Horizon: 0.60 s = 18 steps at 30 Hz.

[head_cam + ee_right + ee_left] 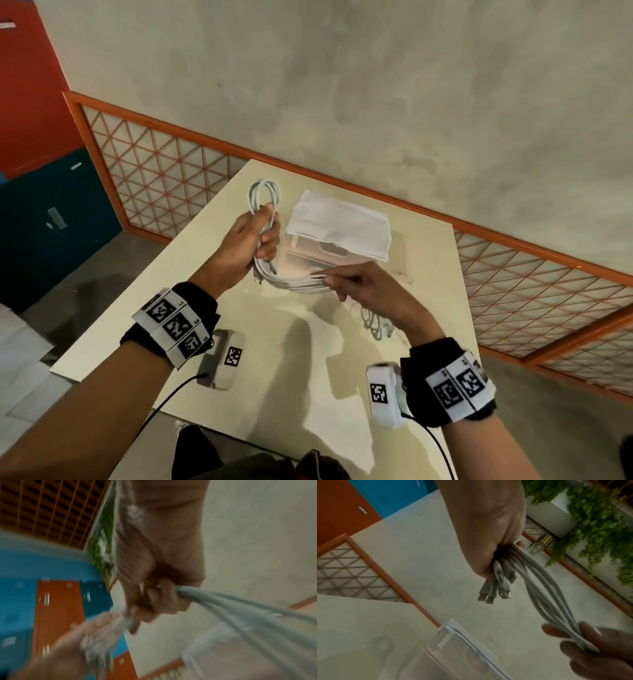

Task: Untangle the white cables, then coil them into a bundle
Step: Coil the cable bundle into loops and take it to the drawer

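Note:
Several white cables (291, 282) run as one bunch between both hands above the cream table (281, 370). My left hand (251, 240) grips the bunch in a fist; a loop (265, 197) sticks up past it. In the left wrist view the plug ends (494, 588) hang below that left hand (488, 536), and the cables (544, 596) sweep down to my right hand (590, 642). My right hand (356, 287) pinches the same bunch further along. The right wrist view is blurred; there the right hand (157, 588) holds the grey-white strands (248, 612).
A clear plastic box (329, 250) with white cloth over it (342, 214) stands just behind the hands. Another white cable (375, 323) lies on the table under my right wrist. An orange lattice railing (164, 171) borders the table's far side.

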### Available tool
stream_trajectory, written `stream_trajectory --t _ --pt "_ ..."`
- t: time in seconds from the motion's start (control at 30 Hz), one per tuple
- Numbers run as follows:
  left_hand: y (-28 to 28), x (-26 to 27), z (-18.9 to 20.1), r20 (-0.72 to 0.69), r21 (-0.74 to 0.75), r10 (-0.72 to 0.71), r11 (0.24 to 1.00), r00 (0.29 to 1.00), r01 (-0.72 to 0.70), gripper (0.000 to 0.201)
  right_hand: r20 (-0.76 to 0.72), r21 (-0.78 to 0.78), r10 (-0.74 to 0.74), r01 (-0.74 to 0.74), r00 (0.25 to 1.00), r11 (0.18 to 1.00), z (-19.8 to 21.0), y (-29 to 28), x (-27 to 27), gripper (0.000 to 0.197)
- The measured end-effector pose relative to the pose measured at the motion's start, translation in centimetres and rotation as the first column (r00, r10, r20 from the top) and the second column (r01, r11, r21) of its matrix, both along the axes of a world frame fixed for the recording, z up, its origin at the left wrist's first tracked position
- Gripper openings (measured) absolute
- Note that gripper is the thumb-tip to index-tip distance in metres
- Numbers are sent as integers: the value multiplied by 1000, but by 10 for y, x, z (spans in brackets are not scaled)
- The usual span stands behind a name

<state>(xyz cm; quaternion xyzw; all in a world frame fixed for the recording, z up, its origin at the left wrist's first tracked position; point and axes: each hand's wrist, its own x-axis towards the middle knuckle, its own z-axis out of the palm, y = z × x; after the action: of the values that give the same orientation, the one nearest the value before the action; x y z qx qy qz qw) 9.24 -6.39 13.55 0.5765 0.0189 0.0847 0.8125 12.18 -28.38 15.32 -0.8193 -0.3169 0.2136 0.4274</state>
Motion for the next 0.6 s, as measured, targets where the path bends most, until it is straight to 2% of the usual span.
stream_trajectory --t 0.17,0.23,0.33,0.4,0.6 --pt "-25 -3 10 -39 158 -187 969 981 191 37 104 -122 -31 44 994 992 16 13 -1 19" --pt "-31 -4 14 -86 216 -219 948 972 232 41 147 -96 -77 91 986 991 21 17 -4 15" --pt "-36 -8 14 -124 222 -220 944 968 243 37 231 -19 -146 154 962 988 30 19 -7 10" --pt "-40 -9 14 -121 232 -192 948 974 216 38 262 26 -157 156 952 987 35 20 -11 16" --pt "-44 -12 15 -132 359 -125 919 983 165 38 309 -16 -55 63 949 998 45 24 -15 20"
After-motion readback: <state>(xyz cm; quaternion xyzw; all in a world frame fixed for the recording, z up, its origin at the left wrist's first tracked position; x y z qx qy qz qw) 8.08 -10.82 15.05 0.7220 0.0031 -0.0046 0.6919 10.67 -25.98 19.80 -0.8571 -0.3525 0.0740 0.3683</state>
